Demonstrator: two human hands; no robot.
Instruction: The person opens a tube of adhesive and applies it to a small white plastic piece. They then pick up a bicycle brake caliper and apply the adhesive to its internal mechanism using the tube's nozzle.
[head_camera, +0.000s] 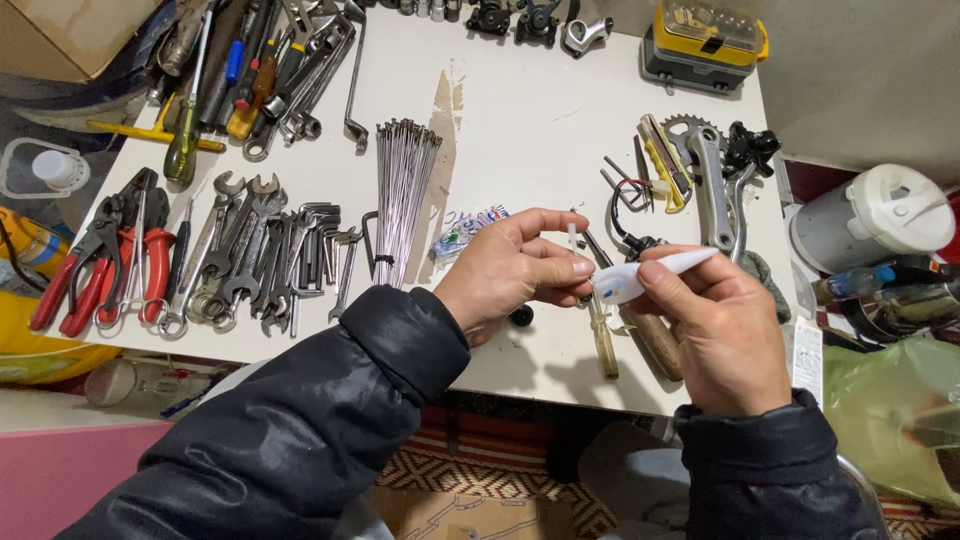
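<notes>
At the near edge of the table (520, 120), both hands meet over the white top. The right hand (725, 335) is closed around a small white tube (645, 277), thumb pressed on its body, nozzle end pointing far-right. The left hand (515, 270) pinches with thumb and forefinger at the tube's near-left end; what sits between those fingertips is too small to tell.

Tube: white, tapered, with a bluish patch near the wider end. Judged light and soft-walled; it will likely give under a squeeze and may be slick if any contents have leaked. Best held around the middle of the body, as it is now, not by the thin tip.

Just beyond the hands lie a wooden-handled tool (655, 340) and a screwdriver (603, 345), near the tube but apart from it. A bundle of spokes (403, 200) lies left of the hands, with wrenches (255, 250) and red pliers (95, 265) further left. A crank with chainring (710, 175) lies far-right, and a yellow case (705, 40) stands at the far edge.
</notes>
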